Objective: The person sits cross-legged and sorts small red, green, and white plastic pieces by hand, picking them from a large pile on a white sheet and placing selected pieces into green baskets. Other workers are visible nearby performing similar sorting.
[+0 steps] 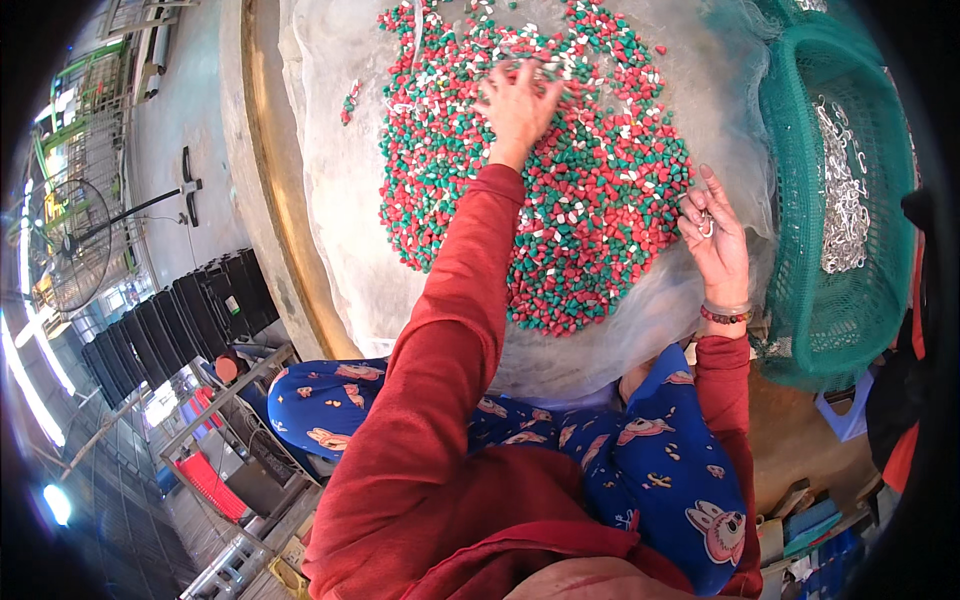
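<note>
Resting on the far part of a broad spread of small red, green and white pieces, the left hand has its fingers splayed and slightly bent; they are blurred, and I cannot tell whether the fingertips pinch any piece. The right hand, palm turned up just beside the spread's right edge, grasps a small metal hook between thumb and curled fingers. A beaded bracelet circles its wrist.

The pieces lie loose on a pale translucent sheet, dense in the middle and thinner toward the far side, with a little cluster well apart on the left. The sheet is rumpled at its right side and near the person's knees.

To the right, near the right hand, is a green mesh basket with a thick netted rim. Inside, a heap of silvery metal hooks lies tangled along its left part, with the green netting showing around it. A light purple item is just below the basket.

Over on the left, a row of black panels leans near a standing fan. One panel bears a small white and green label, its print too small to read.
</note>
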`<state>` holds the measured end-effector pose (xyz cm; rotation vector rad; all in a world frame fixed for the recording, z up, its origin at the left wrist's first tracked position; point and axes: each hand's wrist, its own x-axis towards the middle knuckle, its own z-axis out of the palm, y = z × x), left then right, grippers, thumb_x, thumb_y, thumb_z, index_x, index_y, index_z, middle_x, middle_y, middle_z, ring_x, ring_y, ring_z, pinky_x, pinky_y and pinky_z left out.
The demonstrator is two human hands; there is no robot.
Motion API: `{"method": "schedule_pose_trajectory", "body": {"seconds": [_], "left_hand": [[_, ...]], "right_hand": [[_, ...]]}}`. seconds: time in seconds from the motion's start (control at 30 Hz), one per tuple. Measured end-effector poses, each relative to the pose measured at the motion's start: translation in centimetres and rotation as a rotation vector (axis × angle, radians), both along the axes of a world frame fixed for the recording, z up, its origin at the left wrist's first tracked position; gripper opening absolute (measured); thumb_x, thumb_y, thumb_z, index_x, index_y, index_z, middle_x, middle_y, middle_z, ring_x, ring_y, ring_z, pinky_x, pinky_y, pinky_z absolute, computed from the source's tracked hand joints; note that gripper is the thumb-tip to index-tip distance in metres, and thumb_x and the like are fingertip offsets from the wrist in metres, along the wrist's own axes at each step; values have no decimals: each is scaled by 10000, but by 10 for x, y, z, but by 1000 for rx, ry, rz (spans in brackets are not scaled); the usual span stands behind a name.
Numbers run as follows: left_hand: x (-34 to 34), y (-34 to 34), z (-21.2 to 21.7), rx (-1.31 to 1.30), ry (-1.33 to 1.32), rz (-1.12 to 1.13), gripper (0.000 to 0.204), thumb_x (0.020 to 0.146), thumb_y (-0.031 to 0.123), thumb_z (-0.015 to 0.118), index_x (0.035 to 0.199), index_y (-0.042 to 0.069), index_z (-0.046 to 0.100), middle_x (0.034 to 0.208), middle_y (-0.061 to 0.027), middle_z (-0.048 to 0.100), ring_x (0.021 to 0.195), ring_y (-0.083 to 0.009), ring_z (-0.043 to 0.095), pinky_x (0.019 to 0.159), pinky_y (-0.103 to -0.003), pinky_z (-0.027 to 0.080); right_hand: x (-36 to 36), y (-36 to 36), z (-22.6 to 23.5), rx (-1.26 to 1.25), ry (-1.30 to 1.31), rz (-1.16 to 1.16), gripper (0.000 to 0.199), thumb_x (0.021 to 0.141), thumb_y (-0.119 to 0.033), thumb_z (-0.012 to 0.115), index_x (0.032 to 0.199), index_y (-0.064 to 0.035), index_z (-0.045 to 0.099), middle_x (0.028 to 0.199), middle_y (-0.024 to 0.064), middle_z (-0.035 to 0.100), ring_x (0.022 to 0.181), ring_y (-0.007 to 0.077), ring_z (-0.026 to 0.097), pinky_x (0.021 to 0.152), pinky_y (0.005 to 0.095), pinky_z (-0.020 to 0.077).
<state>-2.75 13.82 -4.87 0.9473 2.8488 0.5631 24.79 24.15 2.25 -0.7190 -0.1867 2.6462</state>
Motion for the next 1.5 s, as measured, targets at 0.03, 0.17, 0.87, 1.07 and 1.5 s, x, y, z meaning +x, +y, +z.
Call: {"method": "schedule_pose_trajectory", "body": {"seconds": [0.03,0.17,0.87,1.07,1.5], "left_hand": [[14,5,7,-42,41,-39,448,754,517,571,1116,253,545,1257,-133,375,1131,-422,349,875,-643,297],[71,2,35,-177,-85,-252,345,782,388,560,1049,169,568,1135,-169,461,1043,-468,429,775,-592,416],[67,-109,165,209,-920,-266,259,773,107,652,1018,33,616,776,-11,592,700,-78,542,665,-222,430],[63,-111,145,243,-841,-186,301,772,120,666,1060,56,610,761,-19,605,713,-78,551,660,-236,433],[68,-136,106,364,-923,-58,451,719,14,651,1158,62,556,728,-27,596,701,-110,569,679,-261,475]], "right_hand": [[-1,0,5,18,-34,9,388,872,-60,483,1244,-30,378,796,26,397,645,99,368,507,190,335],[-3,-3,24,87,-104,35,333,890,-77,471,1214,-29,411,767,16,404,628,85,375,502,188,336],[-35,-67,-24,1920,-1006,722,394,835,-283,551,1173,-117,432,722,157,622,696,351,610,581,448,466],[-46,-50,-30,2053,-864,809,185,822,-186,508,949,-68,573,760,148,629,739,309,617,630,410,469],[-49,-55,-31,1783,-882,694,400,812,-200,587,1194,-120,499,837,120,644,761,265,631,631,389,483]]}}
